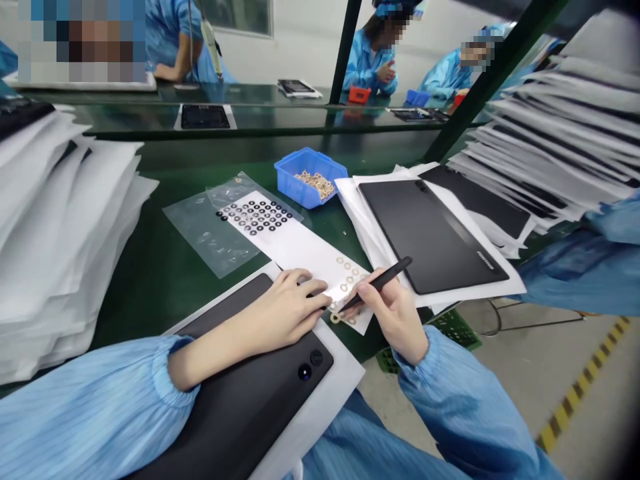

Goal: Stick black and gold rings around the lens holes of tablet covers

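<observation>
Green workbench [143,267] carries a white backing sheet [295,247] of ring stickers [345,287]; the left hand [295,307] presses on it, just beside the right hand [387,313], which pinches black tweezers [380,283] at the sheet's near end.

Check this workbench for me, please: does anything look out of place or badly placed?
Yes, the black tablet under the left forearm looks odd. With its white sheet, it seems to extend past the edge of the green table, so it may not be fully supported.
</observation>
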A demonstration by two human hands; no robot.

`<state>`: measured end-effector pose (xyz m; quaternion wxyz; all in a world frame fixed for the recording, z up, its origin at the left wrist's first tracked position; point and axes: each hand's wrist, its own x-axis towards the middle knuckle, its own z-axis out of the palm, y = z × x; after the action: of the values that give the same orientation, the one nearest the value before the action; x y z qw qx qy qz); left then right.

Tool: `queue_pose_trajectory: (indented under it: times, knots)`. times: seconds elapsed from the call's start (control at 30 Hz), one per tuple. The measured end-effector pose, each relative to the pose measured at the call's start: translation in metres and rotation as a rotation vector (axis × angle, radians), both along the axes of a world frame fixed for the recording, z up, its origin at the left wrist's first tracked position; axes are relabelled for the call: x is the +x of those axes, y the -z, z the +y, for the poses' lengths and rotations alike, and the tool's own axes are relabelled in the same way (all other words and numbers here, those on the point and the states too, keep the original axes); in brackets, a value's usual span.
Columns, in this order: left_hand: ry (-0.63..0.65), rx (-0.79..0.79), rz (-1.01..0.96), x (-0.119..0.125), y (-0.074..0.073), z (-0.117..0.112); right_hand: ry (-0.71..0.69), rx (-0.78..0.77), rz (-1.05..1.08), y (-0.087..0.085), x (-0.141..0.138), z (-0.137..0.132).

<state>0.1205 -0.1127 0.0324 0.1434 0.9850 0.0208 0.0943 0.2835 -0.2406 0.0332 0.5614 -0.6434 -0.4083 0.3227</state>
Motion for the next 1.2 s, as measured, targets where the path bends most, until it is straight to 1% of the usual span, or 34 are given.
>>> queue_pose_trajectory:
  times: [0.07, 0.13, 0.2, 0.27, 0.37, 0.47, 0.6, 1.2]
  knots:
    - [0.02, 0.003, -0.032, 0.0, 0.002, 0.002, -0.054, -0.003, 0.066, -0.002, -0.017, -0.009]
    - [0.034, -0.007, -0.076, -0.005, 0.004, 0.003, -0.094, -0.005, 0.125, 0.0, -0.033, -0.017]
    - [0.023, -0.048, -0.107, -0.017, 0.003, -0.002, -0.081, 0.005, 0.155, 0.005, -0.044, -0.022]
    - [-0.001, -0.122, -0.12, -0.033, 0.001, -0.011, -0.039, 0.02, 0.149, 0.011, -0.05, -0.023]
    - [-0.011, -0.212, -0.125, -0.057, -0.004, -0.029, -0.001, 0.028, 0.112, 0.016, -0.051, -0.023]
    - [0.045, -0.174, -0.124, -0.07, -0.005, -0.042, 0.007, 0.037, 0.092, 0.018, -0.05, -0.024]
    - [0.099, -0.106, -0.114, -0.071, -0.002, -0.045, 0.019, 0.063, 0.069, 0.019, -0.05, -0.025]
    - [0.08, -0.106, -0.111, -0.068, -0.002, -0.044, 0.005, 0.061, -0.005, 0.018, -0.051, -0.027]
